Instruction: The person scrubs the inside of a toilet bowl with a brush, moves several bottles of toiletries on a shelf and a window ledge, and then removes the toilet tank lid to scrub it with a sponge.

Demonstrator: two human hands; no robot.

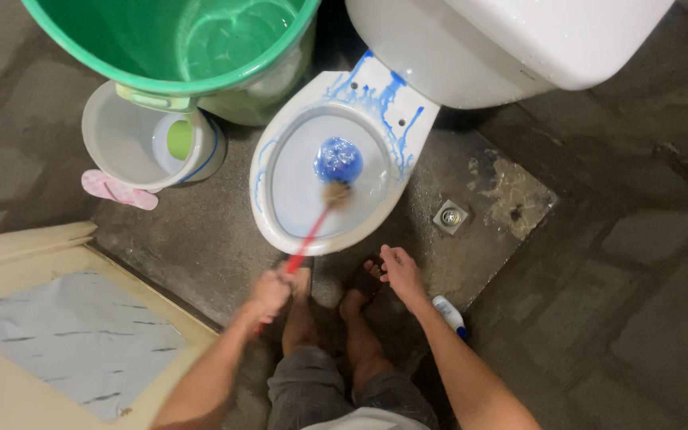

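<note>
My left hand (271, 291) grips the red handle of a toilet brush (312, 231). Its bristle head (337, 193) is blurred and sits inside the white toilet bowl (280, 143), just below a pool of blue cleaner (338, 159). Blue streaks run down the bowl's rim and back. My right hand (400, 271) hovers open in front of the bowl, holding nothing. My bare feet stand just before the bowl.
A large green bucket (121, 48) stands left of the toilet, with a white pail (113, 139) and a pink sandal (117, 189) beside it. A floor drain (450, 216) lies right of the bowl. A white bottle with a blue cap (449, 313) lies by my right forearm. A door sill (25, 247) is at left.
</note>
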